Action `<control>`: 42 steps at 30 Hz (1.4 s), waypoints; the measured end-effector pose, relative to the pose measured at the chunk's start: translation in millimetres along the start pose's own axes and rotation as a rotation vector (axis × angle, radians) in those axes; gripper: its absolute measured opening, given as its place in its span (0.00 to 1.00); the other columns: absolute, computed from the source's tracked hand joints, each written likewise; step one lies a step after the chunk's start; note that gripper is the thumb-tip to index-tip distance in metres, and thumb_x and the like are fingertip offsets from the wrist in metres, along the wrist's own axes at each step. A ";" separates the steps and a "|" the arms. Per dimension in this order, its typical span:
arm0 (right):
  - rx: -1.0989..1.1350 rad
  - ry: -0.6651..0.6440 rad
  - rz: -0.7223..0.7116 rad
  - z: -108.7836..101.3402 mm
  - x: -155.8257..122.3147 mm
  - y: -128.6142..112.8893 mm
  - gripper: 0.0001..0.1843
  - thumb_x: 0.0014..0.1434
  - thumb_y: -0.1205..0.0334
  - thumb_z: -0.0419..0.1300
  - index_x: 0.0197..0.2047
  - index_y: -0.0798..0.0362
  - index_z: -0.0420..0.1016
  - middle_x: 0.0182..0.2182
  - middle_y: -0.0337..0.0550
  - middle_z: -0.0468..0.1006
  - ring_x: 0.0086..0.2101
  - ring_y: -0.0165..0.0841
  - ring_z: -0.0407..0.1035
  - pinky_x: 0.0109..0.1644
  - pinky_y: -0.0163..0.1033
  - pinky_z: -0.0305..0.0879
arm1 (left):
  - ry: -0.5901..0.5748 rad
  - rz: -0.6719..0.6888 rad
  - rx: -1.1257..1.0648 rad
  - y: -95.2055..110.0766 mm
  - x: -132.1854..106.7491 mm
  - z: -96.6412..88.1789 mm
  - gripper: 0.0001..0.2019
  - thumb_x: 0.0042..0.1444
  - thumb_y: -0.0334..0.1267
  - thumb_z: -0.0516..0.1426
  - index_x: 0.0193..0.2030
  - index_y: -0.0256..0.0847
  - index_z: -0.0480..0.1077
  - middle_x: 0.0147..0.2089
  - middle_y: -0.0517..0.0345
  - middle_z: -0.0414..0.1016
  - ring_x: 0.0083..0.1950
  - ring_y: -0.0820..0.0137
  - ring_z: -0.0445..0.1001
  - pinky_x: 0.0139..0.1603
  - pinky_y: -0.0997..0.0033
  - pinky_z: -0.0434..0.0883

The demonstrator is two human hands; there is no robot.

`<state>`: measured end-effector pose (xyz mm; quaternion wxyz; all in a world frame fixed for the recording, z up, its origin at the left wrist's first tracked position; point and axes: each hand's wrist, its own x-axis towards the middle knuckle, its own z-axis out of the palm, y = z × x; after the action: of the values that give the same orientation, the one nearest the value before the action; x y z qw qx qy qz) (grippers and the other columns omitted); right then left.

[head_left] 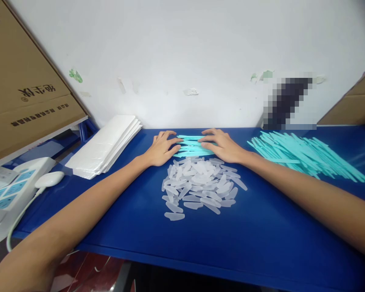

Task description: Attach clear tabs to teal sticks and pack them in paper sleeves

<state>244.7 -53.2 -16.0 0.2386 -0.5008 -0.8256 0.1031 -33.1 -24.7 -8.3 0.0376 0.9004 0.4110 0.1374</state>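
Note:
A small pile of thin turquoise sticks [190,151] lies near the wall, between my two hands. My left hand [162,149] is at the pile's left end, fingers spread and fingertips touching the sticks. At the opposite end, my right hand [223,146] has its fingers apart, with the tips resting on the sticks. Just in front of them is a loose heap of translucent white, blade-shaped plastic pieces [200,184]. Farther right, beyond my right forearm, a larger heap of turquoise sticks [301,154] is spread at a slant.
The blue table [176,247] meets a white wall. A stack of white flat packets [105,144] lies at left, beside a white power strip [18,186] with a plugged-in cord. Cardboard boxes stand at far left [27,73] and right [353,101]. A blurred patch hides something near the wall.

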 end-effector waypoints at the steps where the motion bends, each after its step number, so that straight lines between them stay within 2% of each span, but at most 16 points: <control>1: -0.004 0.003 0.010 0.3 0.2 0.1 0.28 0.69 0.43 0.46 0.60 0.45 0.77 0.65 0.50 0.66 0.65 0.52 0.58 0.66 0.66 0.51 | -0.003 0.000 0.000 0.0 0.0 -0.1 0.27 0.70 0.55 0.43 0.65 0.48 0.69 0.69 0.44 0.60 0.68 0.46 0.57 0.64 0.36 0.58; 5: -0.042 -0.011 0.048 1.2 1.2 -0.3 0.32 0.69 0.41 0.45 0.66 0.46 0.71 0.68 0.52 0.63 0.66 0.54 0.55 0.66 0.68 0.50 | -0.009 -0.003 -0.005 -0.2 -0.3 -0.5 0.27 0.70 0.56 0.42 0.65 0.48 0.69 0.69 0.44 0.60 0.68 0.46 0.56 0.65 0.35 0.57; 16: -0.035 -0.023 0.035 1.8 2.9 1.5 0.32 0.68 0.40 0.45 0.63 0.48 0.74 0.64 0.51 0.69 0.62 0.52 0.62 0.64 0.63 0.54 | -0.028 -0.035 -0.011 1.4 0.5 -1.8 0.29 0.70 0.58 0.41 0.69 0.50 0.64 0.72 0.44 0.56 0.70 0.46 0.54 0.66 0.34 0.55; 27: -0.003 -0.030 0.030 0.7 2.7 2.2 0.30 0.69 0.40 0.45 0.58 0.45 0.79 0.64 0.50 0.69 0.61 0.51 0.62 0.64 0.65 0.52 | -0.116 -0.102 -0.012 3.5 2.0 -2.3 0.32 0.68 0.63 0.41 0.74 0.56 0.56 0.78 0.46 0.45 0.78 0.45 0.43 0.70 0.30 0.46; 34: -0.043 -0.057 0.015 0.5 2.3 -0.8 0.36 0.68 0.36 0.43 0.68 0.47 0.68 0.64 0.52 0.68 0.63 0.53 0.60 0.65 0.65 0.52 | -0.197 -0.116 -0.007 4.6 5.8 -3.9 0.36 0.66 0.66 0.40 0.77 0.57 0.48 0.80 0.49 0.39 0.80 0.44 0.36 0.72 0.30 0.39; 37: -0.079 -0.081 -0.004 0.9 2.8 -1.6 0.38 0.68 0.35 0.41 0.68 0.48 0.69 0.64 0.53 0.67 0.63 0.54 0.58 0.65 0.65 0.52 | -0.193 -0.115 0.000 4.4 5.9 -3.7 0.36 0.66 0.67 0.39 0.76 0.57 0.49 0.80 0.48 0.40 0.80 0.45 0.36 0.73 0.32 0.39; 42: -0.118 -0.046 0.026 0.3 3.1 -4.2 0.36 0.69 0.36 0.38 0.63 0.45 0.74 0.60 0.53 0.71 0.60 0.54 0.62 0.61 0.66 0.56 | -0.167 -0.098 -0.009 4.5 4.6 -3.6 0.34 0.67 0.66 0.39 0.75 0.57 0.52 0.80 0.47 0.43 0.80 0.46 0.38 0.72 0.32 0.40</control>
<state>240.2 -52.4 -13.6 0.1885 -0.5223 -0.8288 0.0688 -27.9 -24.4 -3.0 0.0824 0.8874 0.4493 0.0616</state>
